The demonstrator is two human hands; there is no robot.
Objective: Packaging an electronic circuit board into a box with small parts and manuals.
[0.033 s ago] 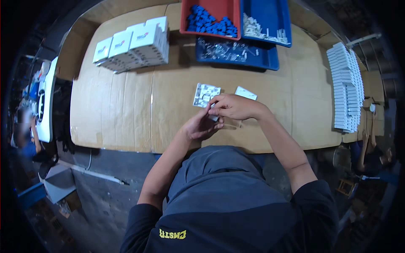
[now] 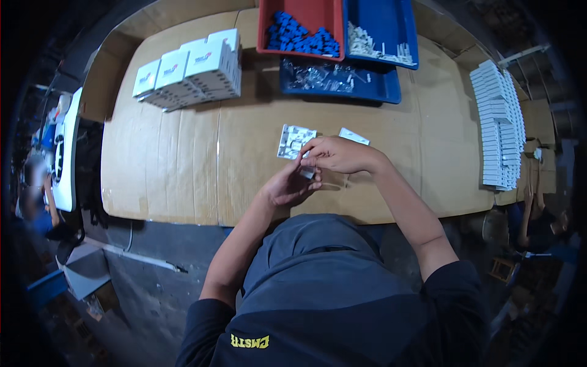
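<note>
Just in front of my body, my two hands meet above the near part of the table. My left hand point(image 2: 292, 185) is turned palm up, its fingers curled round a small pale, see-through piece point(image 2: 307, 174). Over it comes my right hand point(image 2: 337, 155), its fingers pinched together at the left hand's fingertips; what they grip is hidden. Beyond the hands lies a white square housing point(image 2: 296, 140) with grey and white parts inside, partly covered by the right hand. A flat white cover point(image 2: 354, 136) rests just past the right hand's knuckles.
White boxes point(image 2: 189, 72) are stacked at the far left. At the back stand a red bin point(image 2: 262, 37) of blue parts, a blue bin point(image 2: 411, 24) of white parts and another blue tray point(image 2: 388, 92) of clear bags. White panels point(image 2: 498, 128) are piled at the right edge. People work at both sides.
The whole view has shifted slightly, so the table's things sit a little lower and left. A bit more of the see-through piece shows between my fingers. Both hands keep nearly the same pose.
</note>
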